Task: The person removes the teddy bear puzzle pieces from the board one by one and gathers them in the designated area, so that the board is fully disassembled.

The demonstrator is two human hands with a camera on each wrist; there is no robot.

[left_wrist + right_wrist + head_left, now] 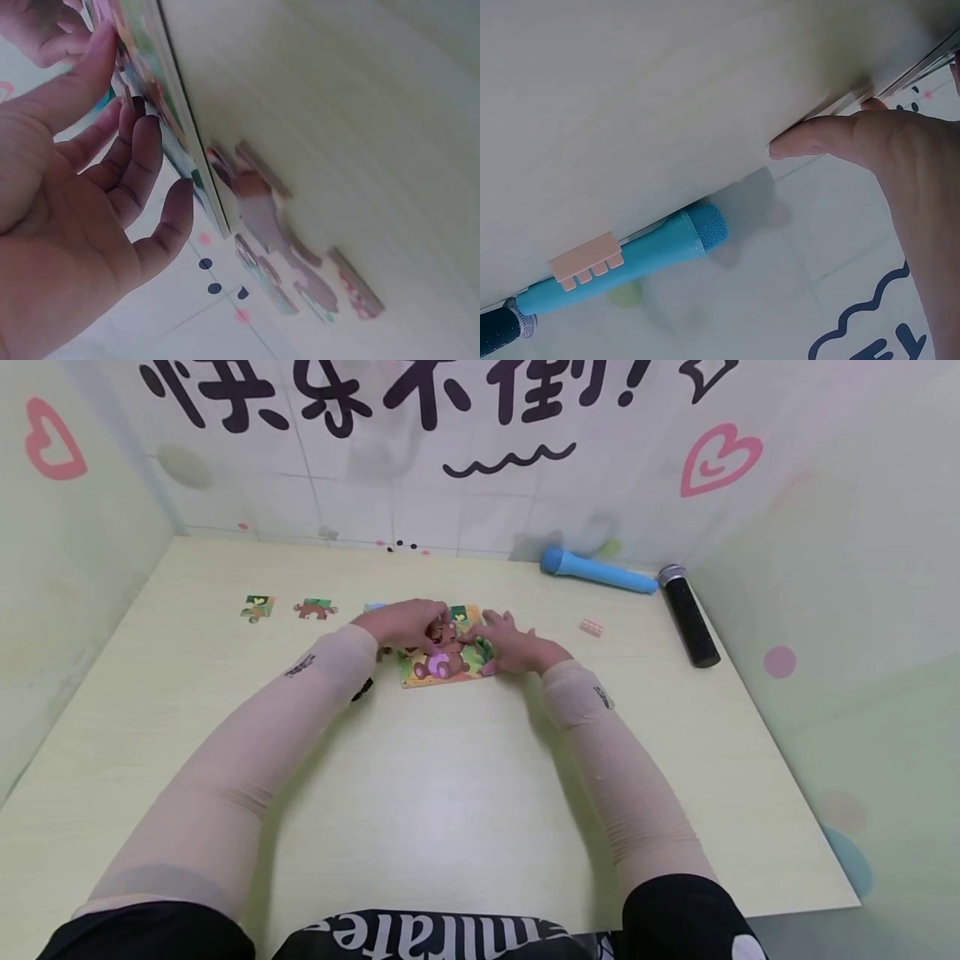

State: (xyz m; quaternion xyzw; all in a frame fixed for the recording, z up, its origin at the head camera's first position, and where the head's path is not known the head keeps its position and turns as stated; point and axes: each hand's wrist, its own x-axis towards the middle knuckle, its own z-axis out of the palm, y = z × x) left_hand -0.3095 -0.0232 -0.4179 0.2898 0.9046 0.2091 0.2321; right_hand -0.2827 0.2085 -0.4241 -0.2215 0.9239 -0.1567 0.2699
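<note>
Bear puzzle (pixel 442 667) lies flat on the tabletop (pixel 450 802), toward the far side, between two hands. Left hand (pixel 401 625) over its left part, thumb and fingers bent toward each other near the bear's head; cannot tell whether this grip pinches a piece. Right hand (pixel 517 646) at the right edge, grip loose, fingers spread, fingertips at the puzzle. Off to the left, two loose pieces: one green-and-tan (pixel 257 607), one brown-and-green (pixel 316 608). Right side: small pink block (pixel 591 627), blue microphone (pixel 600 571) by the wall, black microphone (pixel 690 620) near its end.
</note>
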